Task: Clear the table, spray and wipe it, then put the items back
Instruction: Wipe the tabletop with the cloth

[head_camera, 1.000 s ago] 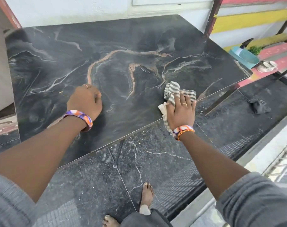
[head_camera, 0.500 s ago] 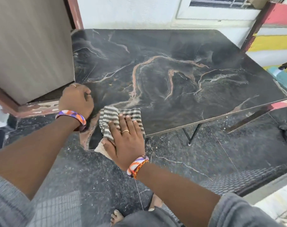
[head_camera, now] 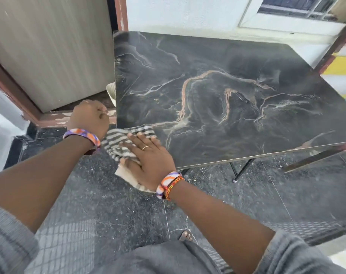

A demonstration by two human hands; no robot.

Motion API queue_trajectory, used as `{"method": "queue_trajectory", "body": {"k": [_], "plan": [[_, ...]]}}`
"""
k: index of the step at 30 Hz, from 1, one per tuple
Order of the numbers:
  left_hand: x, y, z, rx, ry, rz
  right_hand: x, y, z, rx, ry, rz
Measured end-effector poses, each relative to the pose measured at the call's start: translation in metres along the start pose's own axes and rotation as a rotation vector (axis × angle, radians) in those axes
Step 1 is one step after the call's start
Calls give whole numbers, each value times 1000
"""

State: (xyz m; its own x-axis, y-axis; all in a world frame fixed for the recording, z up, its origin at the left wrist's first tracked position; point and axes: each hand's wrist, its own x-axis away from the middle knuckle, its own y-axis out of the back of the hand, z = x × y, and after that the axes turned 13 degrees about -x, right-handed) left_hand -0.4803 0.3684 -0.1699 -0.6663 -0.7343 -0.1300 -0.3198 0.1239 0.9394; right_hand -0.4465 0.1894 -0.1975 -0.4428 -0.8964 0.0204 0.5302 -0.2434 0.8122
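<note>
Left hand (head_camera: 89, 117): fingers curled into a loose fist, nothing seen in it; sits at the table's near-left corner, just outside the left edge. Contact with the edge cannot be told. Multicoloured band on the wrist.

Cloth (head_camera: 121, 142): striped, at the near-left corner of the table (head_camera: 237, 99). Part lies on the top, part hangs past the near edge.

Right hand (head_camera: 148, 163): fingers straight and spread, pressed flat on the cloth, fingertips toward the left edge. Ring on one finger; bands on the wrist.

Table: dark marble-pattern top with pale and orange veins, bare apart from the cloth. One thin leg (head_camera: 241, 171) visible under the near edge.

Floor (head_camera: 217, 194): dark speckled tile. One bare foot (head_camera: 186, 235) partly seen below the right arm
</note>
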Motion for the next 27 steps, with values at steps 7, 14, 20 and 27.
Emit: {"method": "queue_trajectory", "body": {"k": [7,14,20,27], "plan": [[-16,-21,-41,4,-145,9,2,63,-82,9,-490,-226],[-46,-36,-69,-3,-238,32,-21,116,-159,46,-808,-416],[-99,-55,-103,-23,-251,34,-70,143,-202,90,-841,-433],[-176,-91,-176,-36,-240,78,-151,183,-256,114,-782,-375]]}}
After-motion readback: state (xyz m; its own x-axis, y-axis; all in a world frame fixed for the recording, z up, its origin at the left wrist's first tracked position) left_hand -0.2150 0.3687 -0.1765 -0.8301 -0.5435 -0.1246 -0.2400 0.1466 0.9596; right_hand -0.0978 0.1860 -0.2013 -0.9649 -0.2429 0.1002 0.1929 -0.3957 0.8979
